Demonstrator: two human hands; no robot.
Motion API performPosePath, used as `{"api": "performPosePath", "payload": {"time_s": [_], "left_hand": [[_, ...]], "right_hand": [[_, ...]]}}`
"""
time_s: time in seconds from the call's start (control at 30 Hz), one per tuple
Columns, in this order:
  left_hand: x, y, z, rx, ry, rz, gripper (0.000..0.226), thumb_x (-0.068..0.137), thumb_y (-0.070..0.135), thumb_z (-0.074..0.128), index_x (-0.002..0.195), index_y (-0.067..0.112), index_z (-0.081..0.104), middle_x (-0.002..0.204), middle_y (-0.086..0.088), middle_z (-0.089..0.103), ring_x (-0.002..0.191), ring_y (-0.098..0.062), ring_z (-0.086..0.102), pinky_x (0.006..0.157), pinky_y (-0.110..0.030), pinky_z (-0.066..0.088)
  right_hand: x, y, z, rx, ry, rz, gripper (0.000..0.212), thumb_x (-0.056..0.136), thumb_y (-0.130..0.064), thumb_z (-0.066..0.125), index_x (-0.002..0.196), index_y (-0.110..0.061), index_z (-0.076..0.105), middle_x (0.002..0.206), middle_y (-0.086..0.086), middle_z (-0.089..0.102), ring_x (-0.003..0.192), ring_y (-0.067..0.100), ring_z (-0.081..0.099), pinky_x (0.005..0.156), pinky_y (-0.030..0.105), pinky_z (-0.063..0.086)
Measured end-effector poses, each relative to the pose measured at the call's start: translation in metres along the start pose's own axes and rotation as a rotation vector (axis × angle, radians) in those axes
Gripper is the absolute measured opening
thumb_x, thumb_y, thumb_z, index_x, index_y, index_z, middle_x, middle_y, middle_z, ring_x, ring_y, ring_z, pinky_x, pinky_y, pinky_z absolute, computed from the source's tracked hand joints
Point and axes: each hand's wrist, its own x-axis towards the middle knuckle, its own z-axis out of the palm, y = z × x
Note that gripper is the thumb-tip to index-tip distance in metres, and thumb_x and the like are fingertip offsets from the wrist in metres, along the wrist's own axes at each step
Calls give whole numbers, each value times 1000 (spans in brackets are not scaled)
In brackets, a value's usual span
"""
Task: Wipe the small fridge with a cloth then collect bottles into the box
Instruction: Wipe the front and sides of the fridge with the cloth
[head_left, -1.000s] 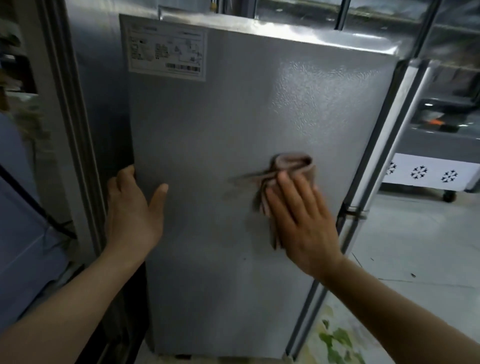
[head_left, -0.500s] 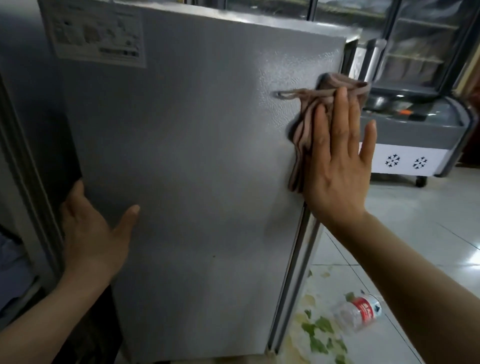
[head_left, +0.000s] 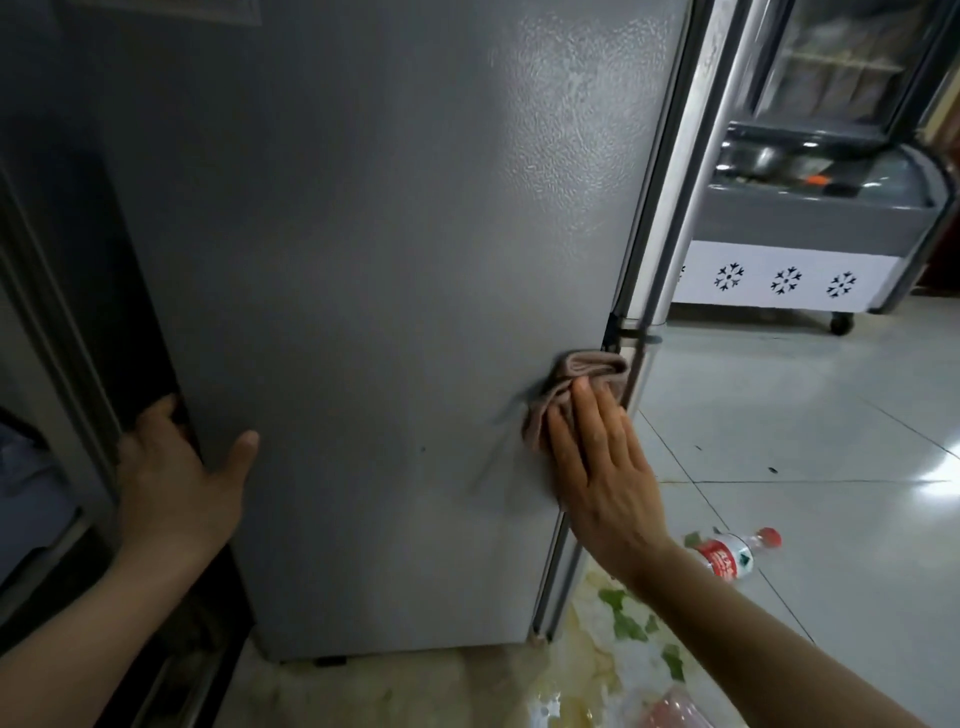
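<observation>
Against the grey fridge (head_left: 389, 312), a right hand (head_left: 602, 467) presses a brown cloth (head_left: 576, 384) flat.
Fingers straight, cloth bunched beyond the fingertips; left hand (head_left: 176, 483) grips the fridge's left edge; a bottle (head_left: 727, 558) lies on the floor.

Print on the bottle's (head_left: 730, 557) red label is unreadable.
</observation>
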Motion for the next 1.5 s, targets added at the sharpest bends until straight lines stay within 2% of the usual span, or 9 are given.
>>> {"api": "performPosePath", "payload": {"time_s": [0.27,0.53,0.63,0.83,0.93,1.13,1.23,1.37,1.5], "left_hand": [[-9,-4,-2,-71,-117,-19,59,79,48,60,125,22,34,126,-16,54,108,-34,57,91,-54,48],[-15,1,-2,-86,-141,-65,59,82,51,58,128,30,30,132,-12,49,112,-32,54,94,-52,47],[-17,4,-3,-63,-127,-54,58,84,48,58,130,27,31,129,-12,49,110,-32,54,91,-51,48],[-20,5,-4,-82,-92,-38,56,84,48,58,130,27,33,126,-10,50,105,-28,55,88,-49,50],[-20,4,-4,-92,-78,-16,56,83,49,60,128,27,35,122,-9,51,104,-27,56,85,-48,51],[-22,-7,-16,-153,-187,14,57,86,22,64,136,32,36,123,-3,48,104,-18,53,87,-37,48],[-25,-20,-30,-223,-304,0,59,87,15,63,135,37,38,118,7,50,97,-3,52,81,-22,43],[-29,-31,-36,-318,-368,-40,60,86,8,63,134,37,42,120,9,53,104,-4,54,88,-21,43],[-30,-36,-39,-395,-427,-51,63,84,3,64,131,40,43,122,16,53,107,3,51,82,-12,38]], "right_hand": [[122,8,-21,186,500,229,45,95,-6,45,138,7,40,145,34,30,139,45,21,117,49,15],[12,-63,35,-19,-133,-544,63,88,-12,35,150,-19,23,157,-3,16,145,18,14,117,39,3],[45,-56,24,-13,-5,-536,56,93,-12,34,148,-19,28,155,-4,21,144,16,19,117,39,4],[138,-74,3,86,384,-147,56,93,-16,46,147,-16,34,154,-1,24,145,21,17,117,44,9],[121,-105,20,131,341,-105,51,95,-18,36,146,-16,34,153,-1,23,145,23,18,117,43,11],[67,-125,31,-116,-59,-706,57,88,-17,39,144,-24,33,150,-10,24,139,13,24,115,41,2],[102,-113,14,-72,80,-580,50,96,-13,32,144,-24,37,151,-8,27,140,15,25,116,44,-2],[164,-115,1,65,333,-263,50,96,-14,44,145,-19,38,152,0,29,143,21,23,114,50,8],[138,-143,23,106,307,-306,45,95,-16,43,140,-18,46,147,2,37,138,26,31,113,50,17]]}}
